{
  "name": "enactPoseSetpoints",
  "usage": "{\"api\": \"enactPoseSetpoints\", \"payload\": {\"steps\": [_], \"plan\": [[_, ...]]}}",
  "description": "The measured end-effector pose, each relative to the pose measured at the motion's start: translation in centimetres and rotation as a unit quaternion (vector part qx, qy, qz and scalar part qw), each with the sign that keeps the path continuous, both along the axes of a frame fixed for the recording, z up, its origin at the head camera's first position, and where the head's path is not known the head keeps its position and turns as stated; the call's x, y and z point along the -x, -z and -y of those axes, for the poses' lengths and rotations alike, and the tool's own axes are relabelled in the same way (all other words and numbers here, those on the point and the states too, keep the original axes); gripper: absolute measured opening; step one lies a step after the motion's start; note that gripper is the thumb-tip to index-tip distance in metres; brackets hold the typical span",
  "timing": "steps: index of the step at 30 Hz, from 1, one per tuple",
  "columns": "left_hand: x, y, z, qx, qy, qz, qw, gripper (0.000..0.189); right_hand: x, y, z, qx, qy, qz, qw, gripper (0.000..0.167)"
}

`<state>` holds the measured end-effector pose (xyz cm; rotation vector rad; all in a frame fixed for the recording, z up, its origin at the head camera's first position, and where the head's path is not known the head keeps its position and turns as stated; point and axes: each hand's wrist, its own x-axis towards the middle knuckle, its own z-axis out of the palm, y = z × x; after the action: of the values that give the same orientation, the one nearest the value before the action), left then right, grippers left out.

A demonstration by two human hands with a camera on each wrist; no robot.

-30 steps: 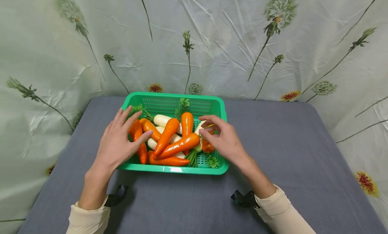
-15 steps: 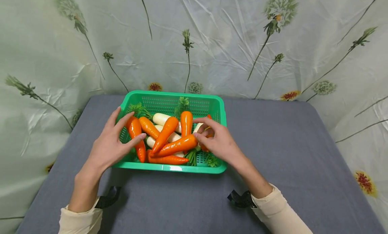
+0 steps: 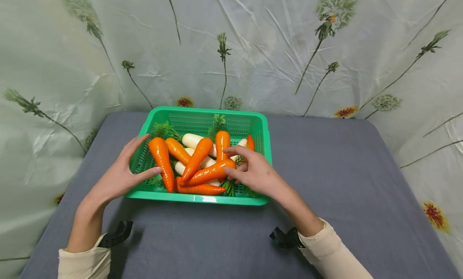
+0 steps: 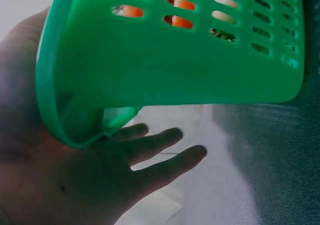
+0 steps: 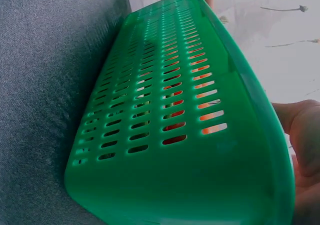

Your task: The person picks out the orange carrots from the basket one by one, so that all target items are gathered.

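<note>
Kinda straddling left rim of green basket (image 3: 162, 196) with left hand (image 3: 121, 173), fingers wide | hovering around carrot (image 3: 207, 175) with right hand (image 3: 258, 172), fingers loosely parted, can't tell if touching

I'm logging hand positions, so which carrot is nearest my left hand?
The leftmost carrot in the basket, close beside your left hand; the other carrots all lie farther from that hand.

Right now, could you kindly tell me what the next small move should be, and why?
I would probably have the right hand pinch the carrot whose thick end points toward it, since that end looks within easy reach. The left hand spans the left rim of the basket, so it could likely steady it.
</note>
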<state>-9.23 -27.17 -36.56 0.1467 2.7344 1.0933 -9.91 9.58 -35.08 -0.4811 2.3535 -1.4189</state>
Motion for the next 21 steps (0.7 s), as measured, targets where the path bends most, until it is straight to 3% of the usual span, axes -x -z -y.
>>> {"api": "enactPoseSetpoints", "payload": {"steps": [6, 13, 17, 21], "plan": [[0.0, 0.0, 0.8, 0.002, 0.007, 0.034, 0.9994, 0.115, 0.3, 0.0, 0.4, -0.029, -0.023, -0.017, 0.9992, 0.059], [-0.3, 0.7, 2.2, -0.045, 0.052, 0.038, 0.9969, 0.124, 1.1, 0.6, 0.9, -0.013, -0.044, -0.066, 0.9968, 0.065], [-0.3, 1.0, 2.9, -0.094, 0.083, 0.044, 0.9911, 0.131, 1.7, 0.8, 1.2, 0.009, -0.025, -0.065, 0.9975, 0.066], [-0.4, 0.9, 3.4, -0.104, 0.105, 0.055, 0.9875, 0.134, 2.0, 1.1, 1.6, 0.027, 0.009, -0.070, 0.9972, 0.064]]}}
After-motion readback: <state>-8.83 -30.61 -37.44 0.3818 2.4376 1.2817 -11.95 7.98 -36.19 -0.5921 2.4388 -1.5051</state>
